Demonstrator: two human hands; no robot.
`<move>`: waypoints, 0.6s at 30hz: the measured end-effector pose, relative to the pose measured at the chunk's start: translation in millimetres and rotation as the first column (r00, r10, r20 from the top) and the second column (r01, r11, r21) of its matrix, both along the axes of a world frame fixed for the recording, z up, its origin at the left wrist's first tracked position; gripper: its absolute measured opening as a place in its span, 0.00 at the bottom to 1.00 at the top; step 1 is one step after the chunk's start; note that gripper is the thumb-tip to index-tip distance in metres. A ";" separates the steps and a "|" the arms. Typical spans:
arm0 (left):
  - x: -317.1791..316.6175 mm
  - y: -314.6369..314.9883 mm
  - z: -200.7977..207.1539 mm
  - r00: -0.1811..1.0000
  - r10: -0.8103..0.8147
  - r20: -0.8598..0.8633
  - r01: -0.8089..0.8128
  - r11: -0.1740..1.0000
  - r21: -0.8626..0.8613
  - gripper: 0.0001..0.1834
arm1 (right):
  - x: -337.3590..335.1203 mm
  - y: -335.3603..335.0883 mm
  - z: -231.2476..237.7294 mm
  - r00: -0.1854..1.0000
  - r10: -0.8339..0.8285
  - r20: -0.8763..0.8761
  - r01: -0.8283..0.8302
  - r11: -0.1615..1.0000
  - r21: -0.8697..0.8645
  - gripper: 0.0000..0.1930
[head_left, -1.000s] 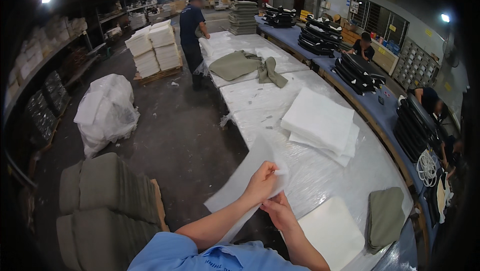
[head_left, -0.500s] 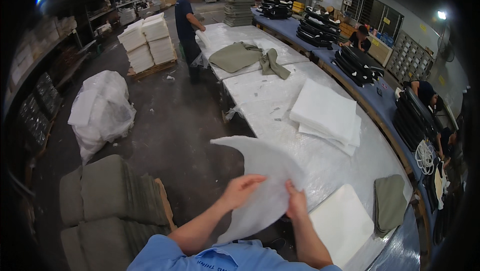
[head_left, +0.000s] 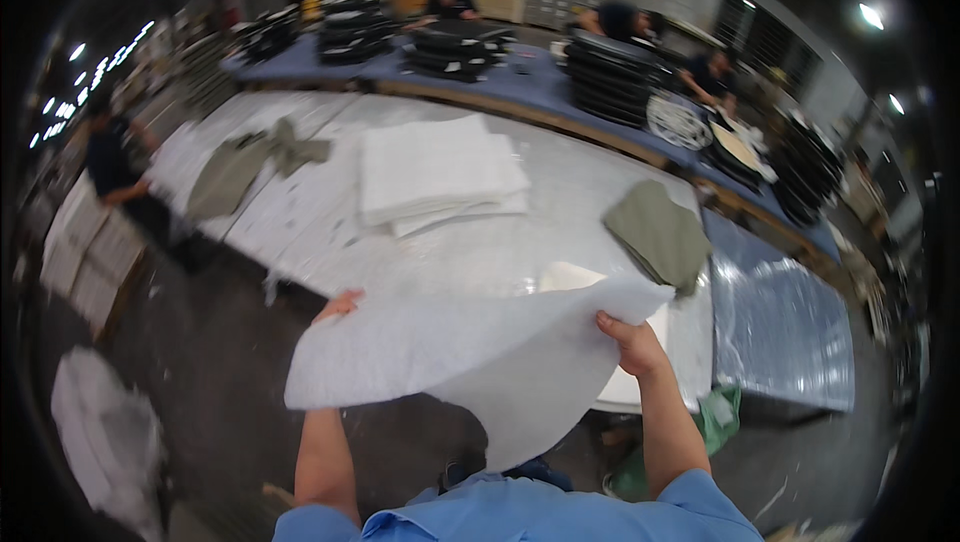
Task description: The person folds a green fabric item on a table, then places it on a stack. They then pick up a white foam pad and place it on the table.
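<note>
A thin, soft white padding sheet [head_left: 450, 342] stretches between my hands above the near edge of the table, its lower part hanging in a curved point. My right hand [head_left: 632, 344] grips the right end, thumb on top. At the left end, my left hand [head_left: 340, 306] holds the sheet from behind, so part of that hand and wrist is hidden. Beneath the sheet's right side, a cream-white pad [head_left: 572, 277] lies partly covered on the table. Just beyond it rests a folded olive-green cloth piece [head_left: 658, 235].
A plastic-covered table [head_left: 310, 257] bears a stack of white sheets [head_left: 425, 172] and crumpled olive cloth [head_left: 230, 177]. Behind it, a blue bench [head_left: 530, 87] carries black stacked pieces [head_left: 610, 79]. One person [head_left: 120, 167] stands at left; others work behind. A wrapped bundle [head_left: 105, 437] sits on the floor.
My view has swung right toward the table. The sheet has come round with me and is spread wider. My left hand, loosely open against it before, now holds its left end.
</note>
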State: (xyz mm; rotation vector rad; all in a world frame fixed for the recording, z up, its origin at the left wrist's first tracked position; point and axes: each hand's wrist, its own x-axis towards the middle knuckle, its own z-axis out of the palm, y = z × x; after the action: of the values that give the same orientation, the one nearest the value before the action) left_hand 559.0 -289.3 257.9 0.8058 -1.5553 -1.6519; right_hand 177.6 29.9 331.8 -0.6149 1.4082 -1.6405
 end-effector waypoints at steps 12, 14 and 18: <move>-250.9 92.5 21.5 0.907 -0.394 0.149 0.376 0.917 0.136 0.16 | -106.3 164.9 -38.6 0.578 -0.755 -0.310 0.792 0.610 -0.008 0.18; -283.6 86.4 25.4 0.919 -0.378 0.116 0.352 0.916 0.195 0.18 | -140.7 156.9 -28.7 0.594 -0.728 -0.343 0.781 0.623 0.030 0.18; -355.0 71.7 9.8 0.914 -0.379 0.144 0.326 0.898 0.295 0.23 | -227.9 134.5 -26.6 0.644 -0.626 -0.439 0.735 0.667 0.126 0.18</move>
State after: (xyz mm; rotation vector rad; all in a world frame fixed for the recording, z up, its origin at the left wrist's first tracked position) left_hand 204.1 -217.6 267.7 0.8853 -1.7182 -2.1367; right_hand -50.3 164.4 305.2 -0.1863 2.3341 -1.8790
